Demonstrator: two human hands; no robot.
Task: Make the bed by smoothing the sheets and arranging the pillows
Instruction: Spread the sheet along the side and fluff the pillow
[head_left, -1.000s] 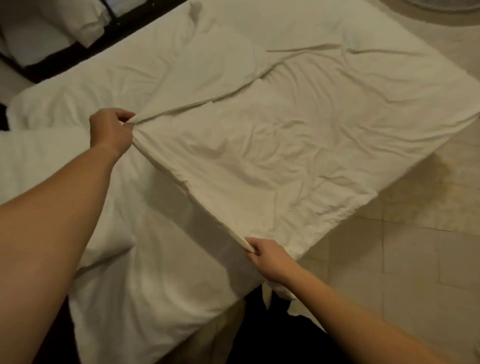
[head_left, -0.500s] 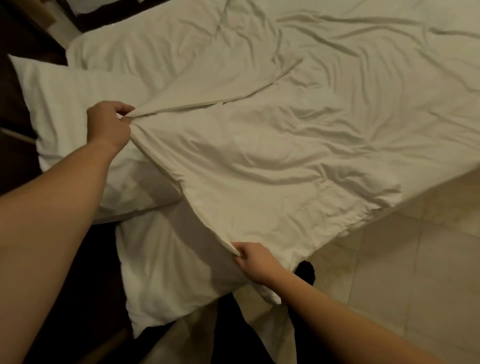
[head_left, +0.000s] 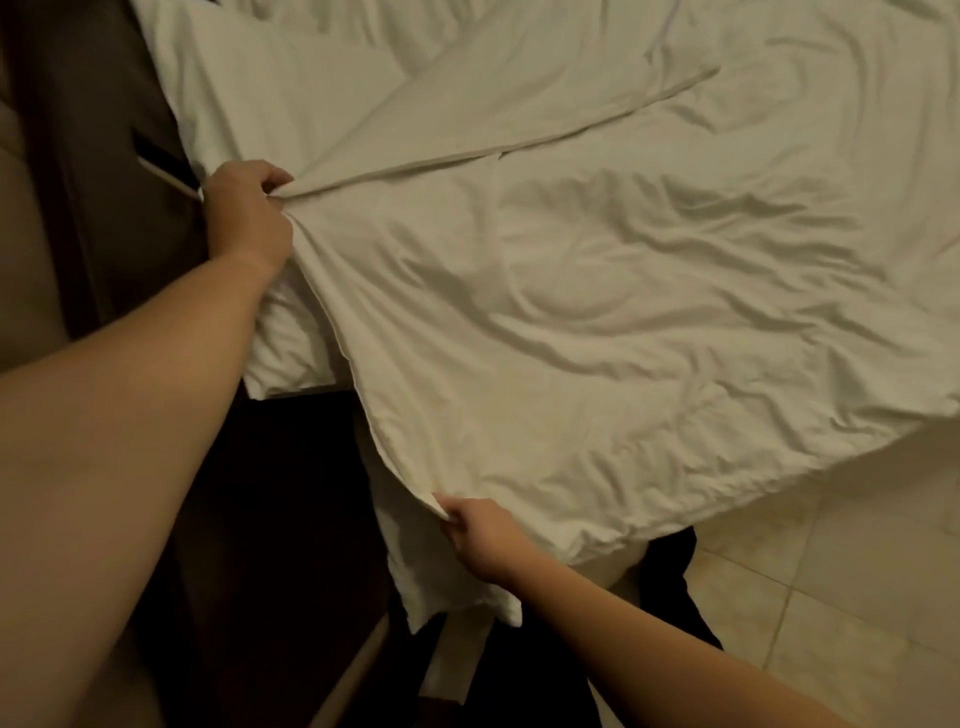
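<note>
My left hand (head_left: 244, 218) has its fingers (head_left: 272, 179) curled tight round a bunched corner of the white sheet (head_left: 597, 312), just over the pillow (head_left: 270, 104). My right hand (head_left: 480, 538) pinches the same edge lower down. The sheet lies wrinkled, overhanging the tiled floor (head_left: 841, 597).

A wrinkled white sheet (head_left: 649, 291) spreads across the bed (head_left: 322, 21), its near edge overhanging the tiled floor (head_left: 857, 597); a pillow (head_left: 270, 104) lies partly beneath it.
</note>
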